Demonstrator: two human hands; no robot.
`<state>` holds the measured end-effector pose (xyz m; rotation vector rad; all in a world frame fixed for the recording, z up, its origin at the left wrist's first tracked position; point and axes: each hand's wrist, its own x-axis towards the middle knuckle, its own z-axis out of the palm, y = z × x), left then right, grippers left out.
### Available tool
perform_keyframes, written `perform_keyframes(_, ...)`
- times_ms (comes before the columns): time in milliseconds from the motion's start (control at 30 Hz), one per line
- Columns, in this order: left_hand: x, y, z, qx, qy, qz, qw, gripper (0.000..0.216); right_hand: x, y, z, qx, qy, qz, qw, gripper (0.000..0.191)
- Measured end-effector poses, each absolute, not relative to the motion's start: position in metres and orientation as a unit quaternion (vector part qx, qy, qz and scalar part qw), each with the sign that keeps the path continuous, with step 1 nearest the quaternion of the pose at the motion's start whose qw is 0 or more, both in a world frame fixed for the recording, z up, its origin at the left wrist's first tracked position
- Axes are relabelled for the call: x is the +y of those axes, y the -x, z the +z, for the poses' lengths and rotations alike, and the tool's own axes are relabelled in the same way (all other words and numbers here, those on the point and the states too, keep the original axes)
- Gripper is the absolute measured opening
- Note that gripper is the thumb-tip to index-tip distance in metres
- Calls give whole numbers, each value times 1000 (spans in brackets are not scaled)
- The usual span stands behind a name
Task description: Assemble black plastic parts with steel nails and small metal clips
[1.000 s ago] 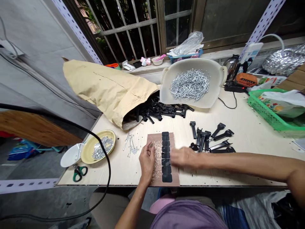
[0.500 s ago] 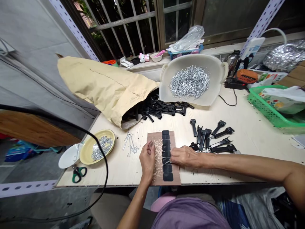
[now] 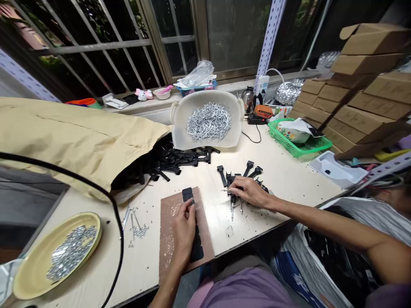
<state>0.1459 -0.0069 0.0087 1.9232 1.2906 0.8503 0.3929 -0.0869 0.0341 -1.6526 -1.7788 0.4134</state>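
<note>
My left hand (image 3: 184, 224) is over a brown board (image 3: 168, 239), its fingers pinched together by a column of black pads (image 3: 187, 194). What the fingertips hold, if anything, is hidden. Tiny pale bits are scattered on the board's left half. My right hand (image 3: 250, 191) is closed above a cluster of black plastic parts (image 3: 221, 175) at the middle of the table. A thin metal tip (image 3: 224, 190) pokes out from its fingers; the rest of that piece is hidden. Metal rods stick out of some parts below the hand.
Behind stand a pale basin (image 3: 207, 145) of metal pins and a paper sack (image 3: 80, 145) spilling black parts. A yellow plate (image 3: 24, 282) of small metal pieces is at left, near a black cable (image 3: 120, 239). A green basket (image 3: 297, 149) and cardboard boxes (image 3: 369, 100) occupy the right.
My view has swung right. My right hand has gone from the pad column to the cluster of black parts. My left hand has shifted from the board's left side onto the pads.
</note>
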Motion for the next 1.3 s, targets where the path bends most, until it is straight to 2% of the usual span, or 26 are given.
perform_keyframes(100,-12,-186,10,446,-767,290,358,41,-99,-407,37,-678,658,127,302,22)
perform_keyframes(167,-15,-215,10,422,-790,257,364,50,-110,-422,40,-692,676,89,236,24)
perform_keyframes(233,-17,-245,8,421,-815,224,330,64,-121,-440,42,-715,682,52,146,44)
perform_keyframes(333,-17,-282,6,449,-848,158,234,83,-127,-460,37,-738,673,34,32,89)
perform_keyframes(433,-16,-305,5,450,-869,112,170,86,-117,-468,30,-753,656,49,-22,105)
perform_keyframes(533,-13,-313,5,441,-882,74,147,84,-100,-468,26,-769,635,51,-49,96)
perform_keyframes(733,-4,-314,5,442,-886,40,132,84,-79,-466,29,-831,549,-11,-90,42)
perform_keyframes(833,2,-311,4,455,-879,47,137,82,-68,-471,26,-870,485,-35,-81,25)
perform_keyframes(967,9,-307,2,452,-878,61,144,85,-54,-479,18,-900,427,-51,-69,18)
perform_keyframes(1100,16,-304,-1,445,-876,82,165,87,-49,-484,11,-891,441,-92,-59,10)
perform_keyframes(1300,42,-302,-2,468,-830,132,274,83,-42,-486,14,-835,528,-155,26,22)
